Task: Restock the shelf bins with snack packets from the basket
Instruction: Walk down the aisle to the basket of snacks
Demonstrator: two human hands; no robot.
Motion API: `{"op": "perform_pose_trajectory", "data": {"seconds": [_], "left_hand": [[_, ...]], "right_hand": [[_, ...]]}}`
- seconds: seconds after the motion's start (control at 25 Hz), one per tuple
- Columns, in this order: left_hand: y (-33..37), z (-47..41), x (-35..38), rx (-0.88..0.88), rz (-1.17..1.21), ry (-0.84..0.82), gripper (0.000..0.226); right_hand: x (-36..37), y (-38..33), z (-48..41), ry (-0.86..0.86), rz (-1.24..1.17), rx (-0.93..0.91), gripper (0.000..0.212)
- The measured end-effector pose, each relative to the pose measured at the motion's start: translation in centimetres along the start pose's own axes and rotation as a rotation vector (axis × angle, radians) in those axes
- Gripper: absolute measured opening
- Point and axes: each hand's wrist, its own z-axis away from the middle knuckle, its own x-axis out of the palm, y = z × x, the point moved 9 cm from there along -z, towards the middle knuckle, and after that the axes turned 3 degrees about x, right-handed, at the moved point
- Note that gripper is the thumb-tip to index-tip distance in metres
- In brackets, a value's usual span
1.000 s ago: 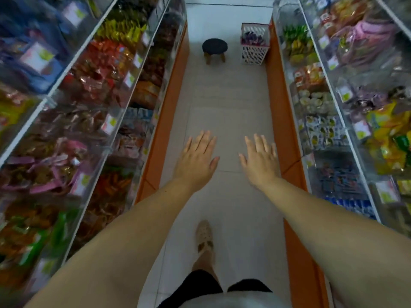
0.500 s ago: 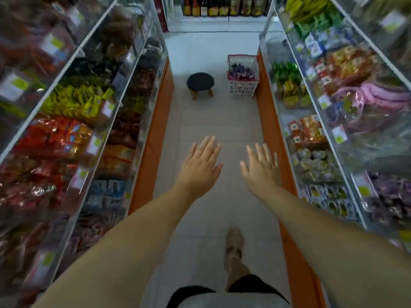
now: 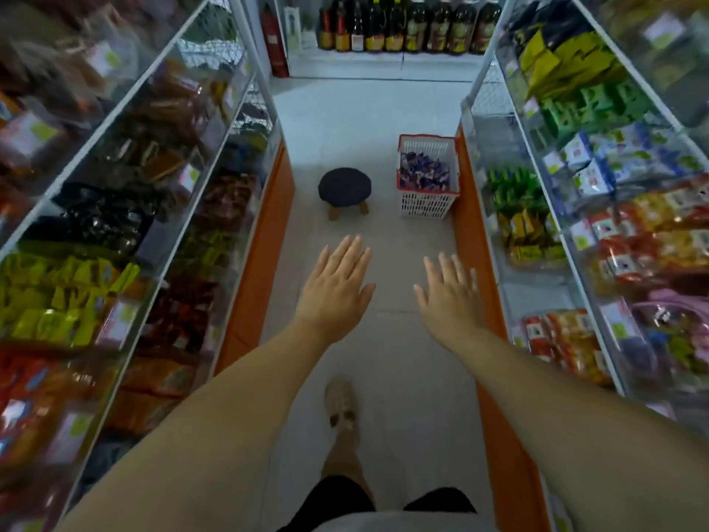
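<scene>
- Currently, both hands are extended forward over the aisle floor [image 3: 368, 120], palms down
- Left hand [image 3: 337, 289]: fingers straight and close together, thumb out to the side; it holds nothing and touches nothing
- Right hand [image 3: 452, 301]: fingers straight and slightly spread; it holds nothing and touches nothing
- The two hands are apart, with floor tile visible between them
- Basket [image 3: 424, 205]: white lattice walls with a red rim; it stands upright on the floor ahead of the hands, close against the orange base panel [image 3: 466, 224] of the right shelving, well apart from both hands
- Snack packets [image 3: 422, 172]: purple and blue packets lie piled inside the basket, below its rim
- Stool [image 3: 344, 185]: round dark seat on wooden legs, on the floor to the left of the basket, not touching it
- Left shelf bins [image 3: 119, 324] and right shelf bins [image 3: 617, 328]: clear-fronted, labelled, holding yellow-green, red and orange packets; the left side is blurred
- Far end: a row of dark bottles [image 3: 406, 28] on a low shelf; a red fire extinguisher [image 3: 274, 40] stands to their left
- One light shoe [image 3: 340, 405] is on the floor below the hands
</scene>
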Motion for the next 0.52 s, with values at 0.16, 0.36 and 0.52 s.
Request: {"op": "perform_pose_trajectory", "data": {"seconds": [0.16, 0.36, 0.52], "left_hand": [[-5.7, -12.2, 0.9, 0.063, -0.048, -0.045, 0.061], [-9.7, -26.1, 1.5, 0.132, -0.050, -0.081, 0.062], [-13.0, -37.8, 3.3, 0.142, -0.078, -0.111, 0.063]], "right_hand": [[-1.1, -1.9, -12.1, 0.001, -0.015, 0.049, 0.057], [-2.5, -1.0, -24.9, -0.023, -0.092, 0.135, 0.055], [-2.7, 1.8, -36.8, -0.004, -0.081, 0.157, 0.052]]}}
